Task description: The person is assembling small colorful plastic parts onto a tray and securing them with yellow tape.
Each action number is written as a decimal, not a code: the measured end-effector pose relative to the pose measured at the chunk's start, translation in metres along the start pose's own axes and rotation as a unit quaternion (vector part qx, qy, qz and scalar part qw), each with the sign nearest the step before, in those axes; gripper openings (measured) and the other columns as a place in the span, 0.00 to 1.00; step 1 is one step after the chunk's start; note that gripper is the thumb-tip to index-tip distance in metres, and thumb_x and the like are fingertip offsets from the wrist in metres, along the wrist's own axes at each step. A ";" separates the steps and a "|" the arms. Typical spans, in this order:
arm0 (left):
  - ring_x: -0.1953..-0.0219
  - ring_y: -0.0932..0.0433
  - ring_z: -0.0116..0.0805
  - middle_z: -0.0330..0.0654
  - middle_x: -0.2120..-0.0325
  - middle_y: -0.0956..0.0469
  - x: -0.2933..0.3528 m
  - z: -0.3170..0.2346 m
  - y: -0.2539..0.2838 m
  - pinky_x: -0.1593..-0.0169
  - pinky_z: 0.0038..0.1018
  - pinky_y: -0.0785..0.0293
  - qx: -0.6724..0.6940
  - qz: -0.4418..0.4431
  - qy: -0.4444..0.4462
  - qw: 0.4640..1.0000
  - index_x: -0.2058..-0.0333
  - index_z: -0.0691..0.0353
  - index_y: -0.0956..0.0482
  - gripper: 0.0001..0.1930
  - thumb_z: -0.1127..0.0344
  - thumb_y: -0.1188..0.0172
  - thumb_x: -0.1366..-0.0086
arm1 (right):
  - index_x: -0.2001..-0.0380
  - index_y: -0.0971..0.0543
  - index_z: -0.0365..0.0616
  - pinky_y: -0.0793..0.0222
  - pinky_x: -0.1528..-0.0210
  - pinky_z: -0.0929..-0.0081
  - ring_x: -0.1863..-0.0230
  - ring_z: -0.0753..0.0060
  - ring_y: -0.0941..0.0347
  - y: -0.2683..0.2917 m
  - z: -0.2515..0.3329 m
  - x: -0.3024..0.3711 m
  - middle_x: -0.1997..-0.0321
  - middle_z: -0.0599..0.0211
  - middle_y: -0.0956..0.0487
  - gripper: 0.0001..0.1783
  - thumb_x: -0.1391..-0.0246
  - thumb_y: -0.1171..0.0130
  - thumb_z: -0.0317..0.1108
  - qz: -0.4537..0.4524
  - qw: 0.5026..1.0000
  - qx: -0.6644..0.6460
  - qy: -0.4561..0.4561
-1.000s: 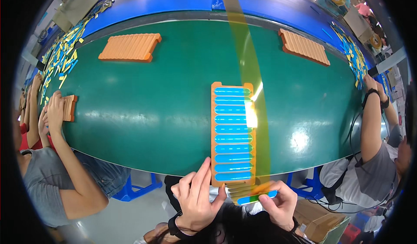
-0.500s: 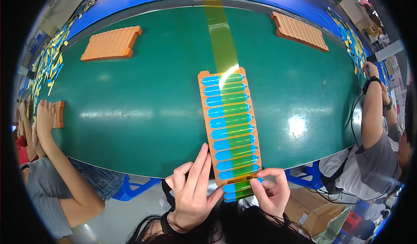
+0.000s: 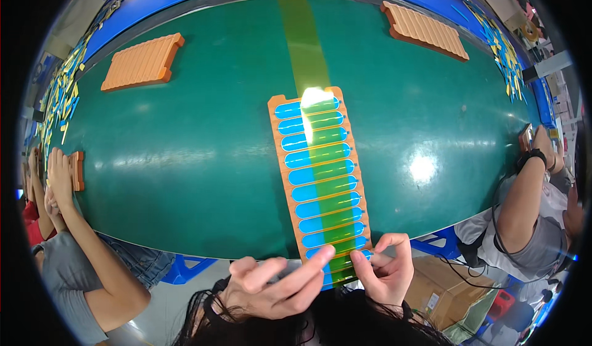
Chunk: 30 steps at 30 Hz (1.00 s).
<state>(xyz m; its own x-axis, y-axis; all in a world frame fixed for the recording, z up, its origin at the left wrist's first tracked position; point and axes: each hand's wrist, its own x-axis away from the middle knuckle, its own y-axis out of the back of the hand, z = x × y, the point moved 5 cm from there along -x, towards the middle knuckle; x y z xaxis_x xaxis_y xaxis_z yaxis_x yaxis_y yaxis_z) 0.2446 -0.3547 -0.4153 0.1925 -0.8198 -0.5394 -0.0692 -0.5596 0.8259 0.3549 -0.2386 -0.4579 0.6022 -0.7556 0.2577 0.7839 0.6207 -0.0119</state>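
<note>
An orange ribbed tray point(image 3: 288, 189) lies lengthwise in front of me, with several blue round-ended pieces point(image 3: 300, 176) across its grooves. Over their right halves runs a see-through yellow tape point(image 3: 302, 44), which carries on past the tray's far end. My left hand point(image 3: 271, 287) reaches over the near end with fingers stretched out, a fingertip at the tape's surface. At the near right corner my right hand point(image 3: 388, 272) pinches the tape's edge between thumb and forefinger, beside the end of a blue piece. My hands partly cover the near end of the tray.
Bare orange ribbed trays lie on the green table at far left point(image 3: 143, 62) and far right point(image 3: 425, 32). Loose blue and yellow strips point(image 3: 61, 99) are heaped along the side. Co-workers' arms reach in at left point(image 3: 92, 235) and right point(image 3: 524, 192). A cardboard box point(image 3: 441, 287) stands below.
My left hand has moved from beside the tray to across its near end. The right hand keeps its pinch. The right co-worker's hand has come nearer, with a small object by it.
</note>
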 end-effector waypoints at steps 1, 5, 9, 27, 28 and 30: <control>0.66 0.42 0.21 0.17 0.56 0.28 0.000 0.003 0.002 0.67 0.16 0.49 -0.001 0.001 0.000 1.000 0.69 0.45 0.33 0.09 0.62 0.44 0.50 | 0.67 0.42 0.38 0.42 0.77 0.94 0.76 0.89 0.31 -0.001 0.001 0.000 0.78 0.64 0.23 0.18 0.55 0.43 0.19 -0.004 1.000 -0.002 -0.002; 0.66 0.41 0.19 0.19 0.54 0.29 -0.004 0.003 -0.002 0.69 0.15 0.50 0.018 0.029 -0.121 0.992 0.72 0.44 0.34 0.06 0.62 0.47 0.48 | 0.67 0.41 0.38 0.42 0.77 0.93 0.77 0.90 0.32 0.000 0.002 -0.002 0.79 0.66 0.23 0.19 0.56 0.42 0.19 -0.017 1.000 0.007 -0.002; 0.63 0.41 0.22 0.23 0.52 0.30 -0.001 0.005 -0.009 0.67 0.18 0.45 0.084 0.136 -0.110 0.981 0.73 0.46 0.32 0.03 0.62 0.47 0.46 | 0.66 0.41 0.38 0.41 0.77 0.93 0.76 0.90 0.32 0.002 0.007 -0.001 0.80 0.66 0.24 0.18 0.55 0.43 0.20 -0.001 1.000 0.025 0.004; 0.65 0.33 0.24 0.33 0.72 0.27 -0.029 -0.005 0.012 0.66 0.20 0.38 0.074 0.138 -0.189 0.970 0.76 0.58 0.30 0.05 0.67 0.47 0.54 | 0.64 0.43 0.37 0.31 0.81 0.73 0.77 0.64 0.25 -0.034 0.087 -0.029 0.75 0.58 0.27 0.25 0.54 0.40 0.39 0.219 0.893 0.341 0.195; 0.66 0.33 0.26 0.34 0.75 0.29 -0.035 0.001 0.013 0.66 0.22 0.37 0.094 0.144 -0.178 0.969 0.76 0.58 0.30 0.05 0.67 0.47 0.55 | 0.64 0.43 0.38 0.31 0.82 0.72 0.78 0.63 0.25 -0.034 0.086 -0.028 0.75 0.57 0.27 0.26 0.54 0.40 0.40 0.220 0.886 0.362 0.190; 0.68 0.31 0.32 0.36 0.78 0.30 -0.053 0.029 0.016 0.66 0.28 0.36 0.157 0.204 -0.081 0.963 0.74 0.56 0.29 0.05 0.68 0.47 0.53 | 0.65 0.43 0.38 0.30 0.81 0.70 0.77 0.60 0.25 -0.036 0.085 -0.026 0.75 0.56 0.27 0.26 0.54 0.40 0.42 0.231 0.883 0.371 0.173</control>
<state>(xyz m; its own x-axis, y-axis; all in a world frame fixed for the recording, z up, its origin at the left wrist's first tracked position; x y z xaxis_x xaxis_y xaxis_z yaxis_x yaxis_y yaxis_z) 0.2054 -0.3235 -0.3783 -0.0660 -0.9734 -0.2195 -0.4039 -0.1751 0.8979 0.2979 -0.2234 -0.3816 0.9423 -0.3256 0.0782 0.2063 0.7485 0.6302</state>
